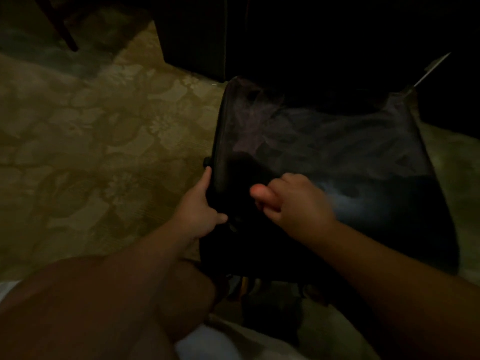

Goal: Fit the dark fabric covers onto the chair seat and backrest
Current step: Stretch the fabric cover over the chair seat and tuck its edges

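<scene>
The dark cover (337,162) lies stretched over the chair seat (220,141) on the patterned carpet (91,126). The left hand (200,211) grips its near left corner, fingers curled around the edge. The right hand (291,201), blurred, is fisted, pinching fabric beside it.
</scene>
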Available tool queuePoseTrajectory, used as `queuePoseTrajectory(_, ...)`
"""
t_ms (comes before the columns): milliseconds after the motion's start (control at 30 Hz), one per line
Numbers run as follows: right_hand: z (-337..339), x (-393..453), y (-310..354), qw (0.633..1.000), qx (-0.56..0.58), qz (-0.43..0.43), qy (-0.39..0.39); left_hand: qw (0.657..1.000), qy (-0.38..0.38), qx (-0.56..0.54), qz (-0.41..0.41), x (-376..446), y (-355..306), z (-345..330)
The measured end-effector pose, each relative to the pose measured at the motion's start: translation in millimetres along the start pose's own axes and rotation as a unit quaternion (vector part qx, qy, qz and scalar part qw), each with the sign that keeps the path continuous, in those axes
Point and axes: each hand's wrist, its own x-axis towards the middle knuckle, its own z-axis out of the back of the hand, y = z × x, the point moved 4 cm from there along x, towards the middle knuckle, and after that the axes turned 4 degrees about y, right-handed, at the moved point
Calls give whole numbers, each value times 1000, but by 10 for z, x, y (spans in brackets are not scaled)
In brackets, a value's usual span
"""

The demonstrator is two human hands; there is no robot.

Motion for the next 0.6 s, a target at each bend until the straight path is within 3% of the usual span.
queuePoseTrajectory(67,75,-168,-403,998,13,-62,-27,997,-7,83,4,68,-138,118)
queuePoseTrajectory(133,142,-364,-691,992,44,-108,-56,978,-81,191,-25,56,-380,191)
queuePoseTrajectory(233,169,-707,-811,992,63,-79,-71,926,-193,290,-145,-258,-884,-130)
queuePoseTrajectory(300,178,-949,-833,996,61,-44,-56,905,-131,346,-209,-493,-1182,-588)
queuePoseTrajectory(433,254,-1343,-1179,996,40,-52,-61,867,65,473,-140,-588,-1269,-1326)
queuePoseTrajectory(500,296,-1437,-1478,991,31,-103,-86,839,76,522,-133,-560,-1219,-1419)
queuePoseTrajectory(600,299,-1352,-1827,973,39,-199,-113,828,77,543,-115,-547,-1198,-1374)
